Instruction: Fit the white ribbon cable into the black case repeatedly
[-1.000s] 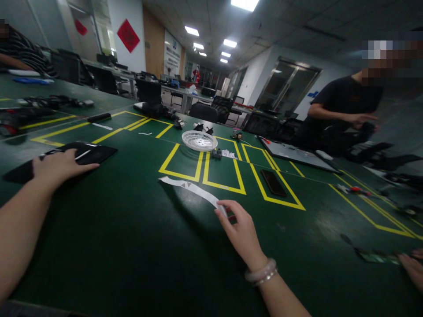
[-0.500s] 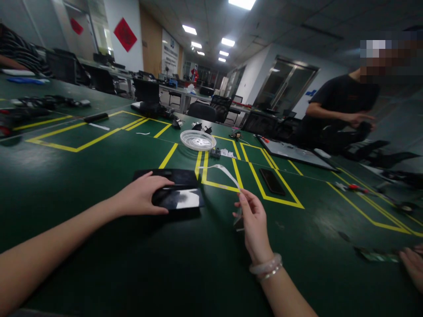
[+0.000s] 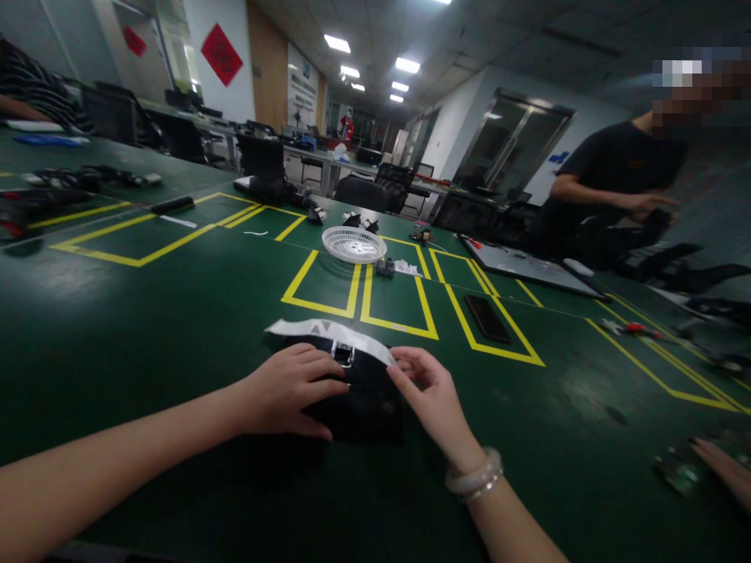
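Note:
A glossy black panel [image 3: 369, 410] lies on the green table in front of me, with a small square silver-rimmed part [image 3: 343, 354] near its far edge. My left hand [image 3: 293, 391] grips the panel's left side from above, fingers spread across it and thumb toward the near edge. Between the thumb and fingers of my right hand [image 3: 425, 387] is the right end of a white strip [image 3: 328, 328] with grey triangle marks. The strip arches along the panel's far edge, its left end sticking out past the corner. Whether it touches the panel all along, I cannot tell.
Beyond the panel stand a white plastic basket [image 3: 353, 245] and a small dark part [image 3: 385, 267]. A black phone [image 3: 486, 318] lies to the right. Another person's hand [image 3: 724, 467] is by a circuit board [image 3: 677, 467] at the right edge. Another person [image 3: 622, 172] stands farther back.
The black panel has come nearer and to the right, with my left hand on it. My right hand has moved slightly left and down, bringing the white strip over the panel's far edge.

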The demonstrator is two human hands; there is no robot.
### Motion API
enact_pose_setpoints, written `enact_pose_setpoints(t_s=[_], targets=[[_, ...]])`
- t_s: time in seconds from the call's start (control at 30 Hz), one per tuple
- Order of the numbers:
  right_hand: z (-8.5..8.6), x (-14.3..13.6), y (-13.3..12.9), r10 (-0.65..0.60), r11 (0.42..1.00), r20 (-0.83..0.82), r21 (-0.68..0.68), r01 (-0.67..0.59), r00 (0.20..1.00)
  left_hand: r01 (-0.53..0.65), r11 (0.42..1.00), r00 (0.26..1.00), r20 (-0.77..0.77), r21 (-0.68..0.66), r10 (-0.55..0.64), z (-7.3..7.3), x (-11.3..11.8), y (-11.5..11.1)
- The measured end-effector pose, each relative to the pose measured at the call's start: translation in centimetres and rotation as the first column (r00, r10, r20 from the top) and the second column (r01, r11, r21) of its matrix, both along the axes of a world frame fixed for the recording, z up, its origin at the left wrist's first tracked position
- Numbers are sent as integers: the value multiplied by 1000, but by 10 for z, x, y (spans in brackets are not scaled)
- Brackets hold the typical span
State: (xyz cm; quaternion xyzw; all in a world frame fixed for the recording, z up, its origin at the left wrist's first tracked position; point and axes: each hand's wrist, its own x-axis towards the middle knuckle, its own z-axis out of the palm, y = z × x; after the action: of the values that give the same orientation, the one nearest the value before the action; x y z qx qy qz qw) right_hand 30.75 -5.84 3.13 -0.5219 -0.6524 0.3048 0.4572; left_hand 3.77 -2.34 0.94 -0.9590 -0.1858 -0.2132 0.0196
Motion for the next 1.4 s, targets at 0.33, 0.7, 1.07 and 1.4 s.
enact_pose_setpoints(t_s=[0.33, 0.7, 1.07, 1.4], targets=[[-5, -4, -12, 278, 937, 623, -9, -350, 731, 95, 995, 988, -122, -23, -97, 5, -1, 1], [6, -10, -18, 221, 920, 792, 25, -391, 570, 65, 990, 986, -145, -123, -83, 4, 6, -2], [3, -5, -13, 164, 907, 735, 149, -393, 658, -136, 970, 978, -186, -202, 98, -3, -2, 3], [9, -5, -15, 64, 874, 722, 293, -388, 689, -199, 953, 976, -130, -230, 172, 16, -14, 15]])
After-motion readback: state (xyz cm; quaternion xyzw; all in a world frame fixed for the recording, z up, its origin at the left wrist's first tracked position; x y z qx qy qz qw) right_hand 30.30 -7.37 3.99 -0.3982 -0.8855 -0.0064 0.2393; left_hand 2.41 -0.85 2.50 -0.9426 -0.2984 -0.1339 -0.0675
